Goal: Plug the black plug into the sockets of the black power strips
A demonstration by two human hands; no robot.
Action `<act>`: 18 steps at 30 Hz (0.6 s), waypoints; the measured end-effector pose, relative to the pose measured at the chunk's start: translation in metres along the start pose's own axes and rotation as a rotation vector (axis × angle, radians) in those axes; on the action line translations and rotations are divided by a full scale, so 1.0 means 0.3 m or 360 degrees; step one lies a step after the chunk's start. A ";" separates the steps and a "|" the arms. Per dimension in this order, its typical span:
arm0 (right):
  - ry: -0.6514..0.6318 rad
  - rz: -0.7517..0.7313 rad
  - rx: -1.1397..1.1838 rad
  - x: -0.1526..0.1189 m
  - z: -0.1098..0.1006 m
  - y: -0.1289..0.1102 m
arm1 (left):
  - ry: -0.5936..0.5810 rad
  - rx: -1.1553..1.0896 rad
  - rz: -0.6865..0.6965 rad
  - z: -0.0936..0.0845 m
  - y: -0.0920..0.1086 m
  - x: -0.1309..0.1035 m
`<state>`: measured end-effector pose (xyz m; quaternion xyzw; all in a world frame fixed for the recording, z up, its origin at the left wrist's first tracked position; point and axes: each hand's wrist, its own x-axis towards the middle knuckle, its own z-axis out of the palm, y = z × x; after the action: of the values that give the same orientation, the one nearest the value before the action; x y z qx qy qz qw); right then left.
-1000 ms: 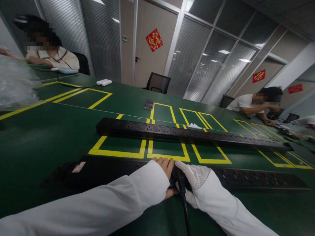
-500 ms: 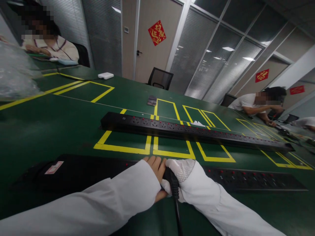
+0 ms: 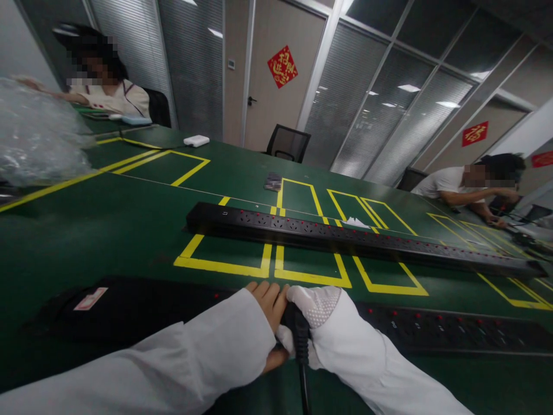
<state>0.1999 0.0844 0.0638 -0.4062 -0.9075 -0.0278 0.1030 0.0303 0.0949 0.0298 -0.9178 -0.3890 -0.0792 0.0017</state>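
Observation:
A long black power strip [image 3: 436, 323] lies across the table in front of me, with red lights and a red-and-white label at its left end. My bare left hand [image 3: 271, 305] wraps around the middle of this strip, fingers over the far edge and thumb below. Right beside it, my right hand [image 3: 314, 308], in a white dotted glove, grips a black power plug [image 3: 298, 327] against the strip. The plug's cord runs down toward me. Its pins are hidden, so how far in it sits I cannot tell.
Behind lies a second long power strip [image 3: 367, 239] on the green table [image 3: 142, 230] with yellow tape outlines. Clear plastic wrap [image 3: 38, 132] is at left, and a white box [image 3: 196, 140] farther back. Two people sit beyond, at left and right; a chair [image 3: 288, 143] stands behind.
The view has shifted slightly, moving the background right and down. Both hands keep their grip on the strip and plug. The person at left has reached an arm toward the plastic wrap.

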 end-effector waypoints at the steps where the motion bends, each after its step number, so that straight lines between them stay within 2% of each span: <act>1: 0.0002 0.0012 -0.0003 -0.001 -0.002 -0.001 | -0.0015 -0.0010 0.0000 -0.004 -0.001 -0.001; 9: 0.0024 0.0108 0.0049 -0.008 -0.015 -0.014 | -0.0115 -0.0044 0.0001 -0.013 -0.004 0.009; 18: -0.0008 0.0177 0.0045 -0.002 -0.013 -0.015 | 0.0074 0.0001 0.0019 0.005 -0.003 0.004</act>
<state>0.1976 0.0806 0.0675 -0.4547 -0.8841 -0.0082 0.1079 0.0307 0.0966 0.0286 -0.9180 -0.3834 -0.1004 0.0116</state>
